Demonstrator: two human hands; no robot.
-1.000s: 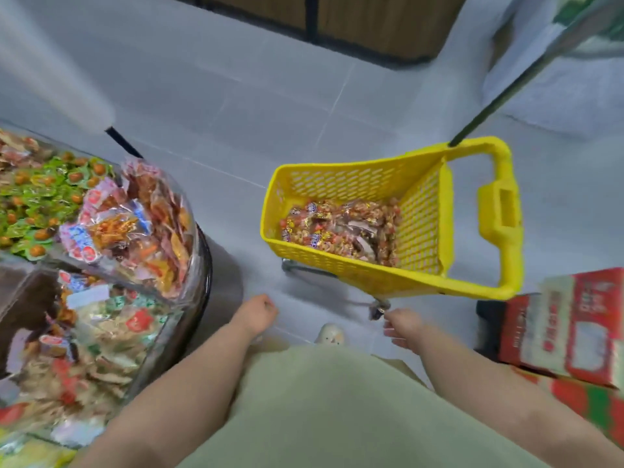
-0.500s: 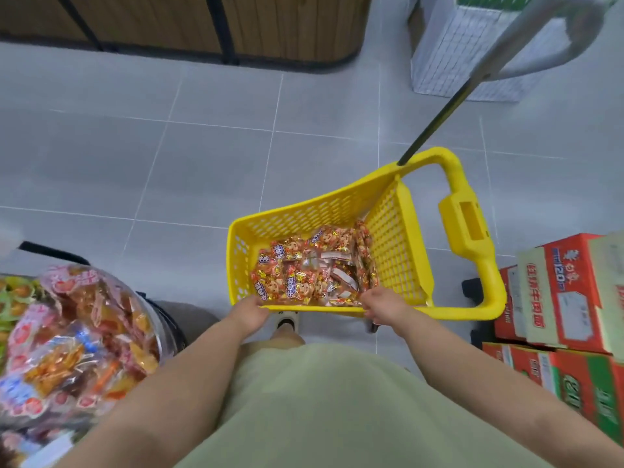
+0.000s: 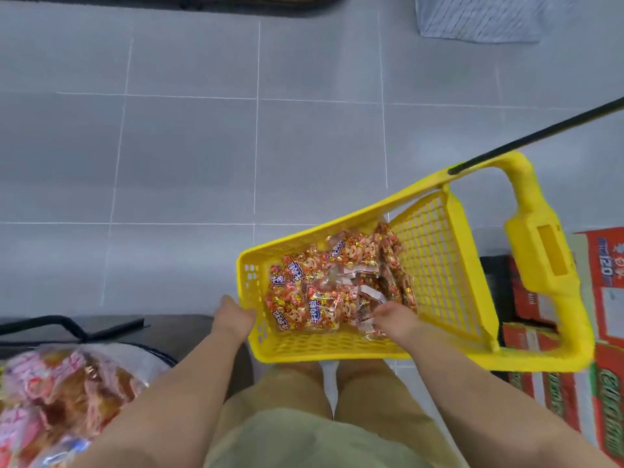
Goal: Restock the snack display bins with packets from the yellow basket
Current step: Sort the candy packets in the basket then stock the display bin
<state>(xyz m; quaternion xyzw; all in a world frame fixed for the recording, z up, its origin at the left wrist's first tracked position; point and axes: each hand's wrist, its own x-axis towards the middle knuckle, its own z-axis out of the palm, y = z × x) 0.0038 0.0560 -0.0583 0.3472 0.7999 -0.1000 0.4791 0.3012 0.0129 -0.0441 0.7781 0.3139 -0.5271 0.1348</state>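
1. At the near left stands a clear round plastic display bin (image 3: 141, 363). It is heaped with blurred pink and orange snack packs (image 3: 57, 403).
2. The left hand (image 3: 233, 319) is at the near left corner of the yellow plastic mesh basket (image 3: 337, 349). Its grip is closed on the left wall, with the thumb at the rim and the fingers outside the wall.
3. The right hand (image 3: 396, 319) reaches down inside the basket at its near side, its knuckles up and its fingers curled into the heap. I cannot tell whether this grip has closed on a packet, as the fingertips are hidden.
4. The basket stands on the grey tiled floor (image 3: 185, 157), just in front of the person's legs. Its walls are an open lattice under a solid rim. A thick yellow loop handle (image 3: 540, 261) juts out at its right end. A thin black rod (image 3: 540, 136) rises from the far right corner.
5. The clear red and orange snack packets (image 3: 310, 298) cover the bottom of the basket. They carry cartoon faces and purple lettering, and some show white strips.
6. Red and white cardboard boxes (image 3: 604, 292) are stacked just right of the handle, with green and red ones below them.
7. Far off at the upper right is a white striped box (image 3: 479, 18).
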